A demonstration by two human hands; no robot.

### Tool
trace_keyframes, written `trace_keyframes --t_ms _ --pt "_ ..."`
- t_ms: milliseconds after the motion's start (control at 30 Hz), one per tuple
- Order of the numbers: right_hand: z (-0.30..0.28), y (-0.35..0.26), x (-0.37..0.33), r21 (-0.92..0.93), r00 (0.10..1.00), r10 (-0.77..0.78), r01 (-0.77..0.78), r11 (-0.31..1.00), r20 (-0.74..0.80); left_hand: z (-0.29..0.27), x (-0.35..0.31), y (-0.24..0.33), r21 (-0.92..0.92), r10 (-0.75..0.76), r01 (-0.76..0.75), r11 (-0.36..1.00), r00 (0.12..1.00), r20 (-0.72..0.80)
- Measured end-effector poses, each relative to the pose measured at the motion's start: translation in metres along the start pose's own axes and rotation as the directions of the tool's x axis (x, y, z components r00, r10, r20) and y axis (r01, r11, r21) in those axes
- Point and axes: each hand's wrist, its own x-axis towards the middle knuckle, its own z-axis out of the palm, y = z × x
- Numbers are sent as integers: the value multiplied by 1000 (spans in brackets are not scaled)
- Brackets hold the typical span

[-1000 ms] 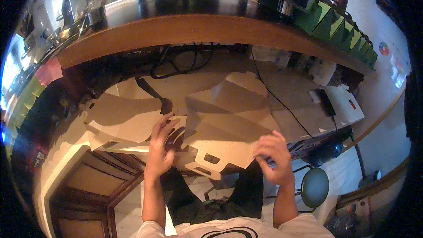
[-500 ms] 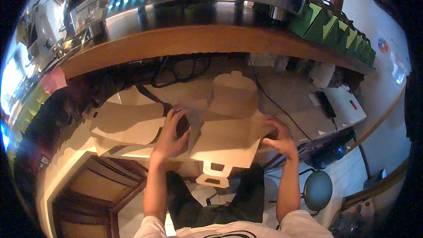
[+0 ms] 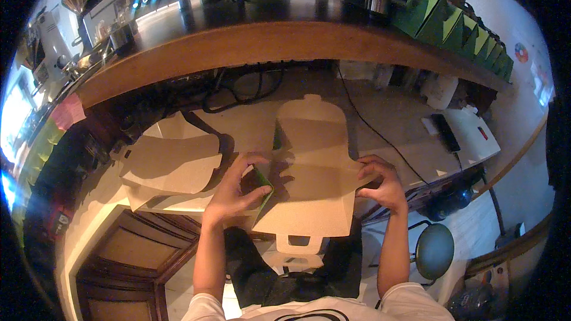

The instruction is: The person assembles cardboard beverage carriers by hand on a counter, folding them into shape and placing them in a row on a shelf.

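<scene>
A partly folded cardboard carrier-box blank [image 3: 312, 190] lies in front of me, its brown inside face up. One end with a cut-out handle hangs over the counter's near edge, and a rounded flap points away from me. My left hand [image 3: 233, 193] is closed on the raised left side flap, whose green outer face shows between thumb and fingers. At the other side, my right hand [image 3: 383, 183] pinches the right side flap. More brown box blanks [image 3: 169, 163] lie to the left of my left hand.
Above the work counter runs a wooden shelf [image 3: 250, 41] bearing a metal machine with lit buttons. Green folded boxes [image 3: 440, 24] stand in a row at its right end. A black cable [image 3: 377, 128] crosses the counter. A white box [image 3: 470, 137] sits at right, with a stool [image 3: 434, 251] below.
The blank has opened out flatter and its handle end has swung into line toward me. My left hand has moved slightly down, and green now shows on the left flap.
</scene>
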Motion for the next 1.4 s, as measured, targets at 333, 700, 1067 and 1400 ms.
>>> trace_keyframes --t_ms 333,700,1067,1400 --pt "24 -14 3 62 971 173 -165 984 -168 26 -2 8 58 4 5 998 988 -153" --pt "28 -13 10 -143 966 141 -174 974 -215 13 0 12 180 -74 46 983 985 156" --pt "28 -16 9 -418 982 175 -188 889 -71 23 0 18 201 -160 154 967 987 15" --pt "29 -23 8 -352 992 100 -122 928 -82 26 -2 28 168 -182 192 967 981 -73"
